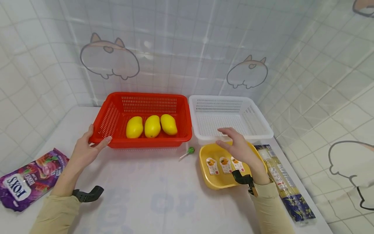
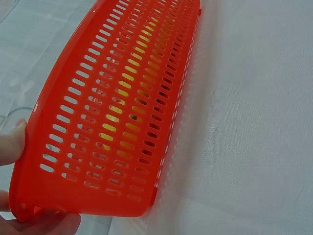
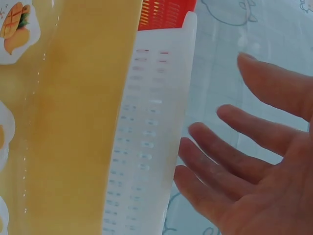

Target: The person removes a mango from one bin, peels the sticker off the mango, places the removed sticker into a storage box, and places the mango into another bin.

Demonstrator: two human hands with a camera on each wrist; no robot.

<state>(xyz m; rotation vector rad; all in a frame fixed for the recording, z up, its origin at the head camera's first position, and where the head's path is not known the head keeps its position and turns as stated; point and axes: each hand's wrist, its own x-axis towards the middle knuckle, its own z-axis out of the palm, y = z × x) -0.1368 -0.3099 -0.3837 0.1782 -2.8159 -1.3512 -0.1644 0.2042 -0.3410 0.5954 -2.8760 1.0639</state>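
My left hand grips the front left corner of a red plastic basket, its thumb over the rim. Three yellow mangoes lie side by side in that basket; the left wrist view shows them only as yellow through the slots. Over a yellow basin hovers my right hand, fingers spread and holding nothing. Several cards with mango pictures, one of them a card at the left, lie in the basin. Behind it stands a white slotted basket, with my right fingertips close to its front rim.
A lollipop with a green wrapper lies between the red basket and the basin. At the left is a purple Fox's bag. A long clear package lies along the right edge. A patterned curtain hangs behind the baskets.
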